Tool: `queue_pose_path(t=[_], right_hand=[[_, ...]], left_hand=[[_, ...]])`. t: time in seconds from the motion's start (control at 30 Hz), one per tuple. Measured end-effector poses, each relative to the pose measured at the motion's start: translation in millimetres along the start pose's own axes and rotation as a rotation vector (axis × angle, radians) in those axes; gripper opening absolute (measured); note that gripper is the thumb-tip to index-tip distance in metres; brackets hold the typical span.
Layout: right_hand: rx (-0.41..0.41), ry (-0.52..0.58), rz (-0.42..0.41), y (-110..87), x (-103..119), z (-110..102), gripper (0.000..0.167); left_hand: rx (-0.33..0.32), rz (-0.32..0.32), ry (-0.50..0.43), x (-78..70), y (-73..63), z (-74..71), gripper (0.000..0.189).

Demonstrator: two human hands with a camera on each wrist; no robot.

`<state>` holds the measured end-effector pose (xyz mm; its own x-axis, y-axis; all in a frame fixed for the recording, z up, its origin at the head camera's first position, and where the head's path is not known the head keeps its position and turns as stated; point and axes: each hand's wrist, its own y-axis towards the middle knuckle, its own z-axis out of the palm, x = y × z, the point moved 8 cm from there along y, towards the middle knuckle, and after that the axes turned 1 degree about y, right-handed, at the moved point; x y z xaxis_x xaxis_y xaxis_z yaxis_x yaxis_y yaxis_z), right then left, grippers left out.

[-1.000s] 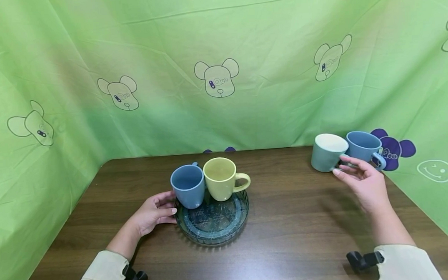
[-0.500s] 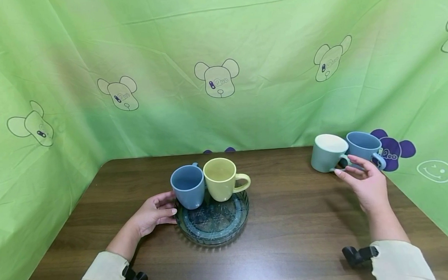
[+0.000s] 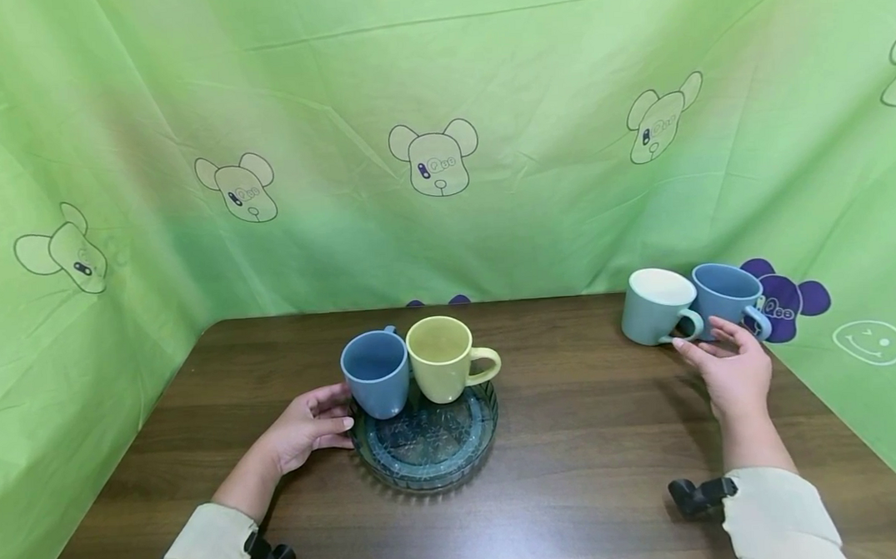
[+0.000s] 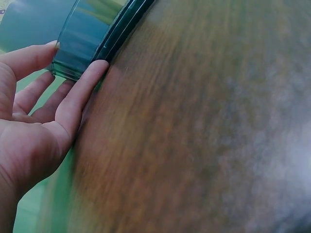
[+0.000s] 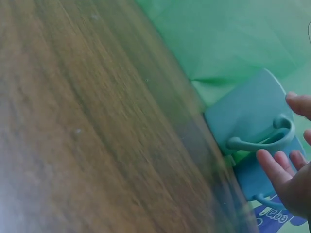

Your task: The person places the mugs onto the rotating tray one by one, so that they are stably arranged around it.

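Observation:
My left hand (image 3: 300,428) touches the left side of a dark, clear glass dish (image 3: 436,473), fingers spread along its wall. In the left wrist view, the fingertips meet the wall of the dish (image 4: 73,60). A blue mug (image 3: 377,383) and a yellow mug (image 3: 438,359) stand together at the back of the dish. Over at the right, my right hand (image 3: 737,375) is just in front of a teal mug (image 3: 647,317) with a white inside. Its thumb tip is close to that mug's handle; whether they touch I cannot tell. A second blue mug (image 3: 719,291) stands behind the fingers.
A brown wooden table (image 3: 575,441) bears everything. Its back edge meets a green cloth backdrop (image 3: 535,217) printed with bear faces. The two mugs on the right stand close to the table's back right corner.
My right hand has drawn slightly back from the teal mug, uncovering its handle, while the forearm has shifted left. The left hand, the dish and all the mugs have stayed in place.

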<state>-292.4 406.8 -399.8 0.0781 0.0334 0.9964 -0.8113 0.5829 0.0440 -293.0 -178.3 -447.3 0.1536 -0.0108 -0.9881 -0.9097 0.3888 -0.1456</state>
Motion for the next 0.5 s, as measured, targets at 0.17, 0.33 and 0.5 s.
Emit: queue_pose_path(t=[0.17,0.33,0.5], right_hand=[[-0.041,0.131,0.031,4.4,-6.2,2.3,0.064],[-0.094,0.222,0.051,8.2,-10.6,3.6,0.052],[-0.119,0.185,0.079,15.5,-15.8,5.3,0.039]], left_hand=[[0.0,0.001,0.004,0.1,-0.1,-0.6,0.07],[0.001,0.002,0.004,0.2,0.1,0.0,0.07],[-0.001,0.002,0.008,-0.5,-0.1,0.1,0.07]])
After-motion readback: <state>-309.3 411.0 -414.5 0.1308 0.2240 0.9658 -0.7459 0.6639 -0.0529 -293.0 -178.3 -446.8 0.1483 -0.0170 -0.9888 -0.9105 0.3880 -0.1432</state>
